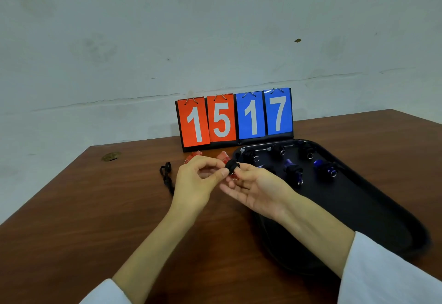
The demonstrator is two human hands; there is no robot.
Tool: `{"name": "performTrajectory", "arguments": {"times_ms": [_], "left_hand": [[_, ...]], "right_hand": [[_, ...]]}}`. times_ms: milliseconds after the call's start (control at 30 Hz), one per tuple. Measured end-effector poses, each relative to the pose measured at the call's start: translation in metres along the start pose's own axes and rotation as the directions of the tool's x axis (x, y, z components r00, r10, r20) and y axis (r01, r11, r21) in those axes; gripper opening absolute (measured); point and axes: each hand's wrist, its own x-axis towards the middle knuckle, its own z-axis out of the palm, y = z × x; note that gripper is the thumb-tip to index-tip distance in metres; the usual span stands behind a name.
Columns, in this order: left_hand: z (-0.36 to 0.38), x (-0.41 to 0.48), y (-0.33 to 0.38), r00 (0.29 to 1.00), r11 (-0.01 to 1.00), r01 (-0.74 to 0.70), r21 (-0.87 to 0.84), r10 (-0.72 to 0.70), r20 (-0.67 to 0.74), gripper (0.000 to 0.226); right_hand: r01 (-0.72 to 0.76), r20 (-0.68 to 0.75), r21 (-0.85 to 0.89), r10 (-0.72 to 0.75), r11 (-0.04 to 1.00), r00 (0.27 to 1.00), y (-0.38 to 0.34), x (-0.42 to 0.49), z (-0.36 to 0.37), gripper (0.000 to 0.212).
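Observation:
My left hand [198, 179] and my right hand [256, 188] meet above the brown table [95, 208], just left of the black tray [358, 203]. Between them they hold a small red whistle [233, 176] with a black cord [232, 165] bundled round it. The right hand's fingers curl round the whistle from below. The left thumb and forefinger pinch the cord bundle from the left. Most of the red whistle is hidden by the fingers.
Several blue whistles [325, 168] wrapped in black cord lie in the tray. Two red whistles [194, 156] lie on the table behind my hands, and a loose black cord [166, 175] lies to the left. A flip scoreboard [235, 118] reading 15 and 17 stands at the back.

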Motion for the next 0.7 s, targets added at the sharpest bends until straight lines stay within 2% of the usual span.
{"name": "performTrajectory", "arguments": {"times_ms": [67, 133, 233, 300, 400, 467, 600, 700], "left_hand": [[-0.001, 0.000, -0.001, 1.000, 0.998, -0.029, 0.061, 0.030, -0.007, 0.019], [0.001, -0.003, -0.002, 0.991, 0.965, -0.119, 0.233, 0.129, -0.029, 0.016], [0.003, -0.007, -0.003, 0.952, 0.836, -0.291, 0.465, 0.303, 0.050, 0.027], [0.005, -0.006, -0.001, 0.934, 0.767, -0.346, 0.540, 0.333, 0.126, 0.033], [0.004, -0.002, -0.001, 0.902, 0.670, -0.420, 0.612, 0.379, 0.205, 0.030], [0.002, -0.002, -0.010, 0.890, 0.699, -0.447, 0.559, 0.412, 0.195, 0.037], [0.000, -0.006, -0.011, 0.947, 0.881, -0.314, 0.353, 0.316, 0.054, 0.041], [-0.002, -0.005, -0.008, 0.961, 0.913, -0.276, 0.300, 0.270, 0.062, 0.047]], "right_hand": [[-0.016, -0.013, 0.017, 0.016, 1.000, 1.000, 0.000, -0.001, 0.001, 0.028], [-0.035, -0.029, 0.043, 0.036, 0.998, 0.999, 0.000, 0.000, 0.001, 0.031], [-0.036, -0.058, 0.048, 0.039, 0.998, 0.998, 0.001, 0.000, 0.001, 0.032], [-0.027, -0.073, -0.001, 0.027, 1.000, 0.997, 0.002, 0.001, 0.000, 0.030], [-0.037, -0.096, -0.032, 0.034, 0.999, 0.995, 0.002, 0.000, 0.001, 0.024], [-0.045, -0.105, 0.002, 0.045, 0.999, 0.993, 0.002, 0.000, 0.001, 0.021], [-0.034, -0.106, -0.007, 0.033, 0.999, 0.994, 0.000, 0.001, -0.002, 0.023], [-0.028, -0.112, -0.057, 0.022, 0.998, 0.994, -0.001, 0.001, -0.002, 0.023]]}}
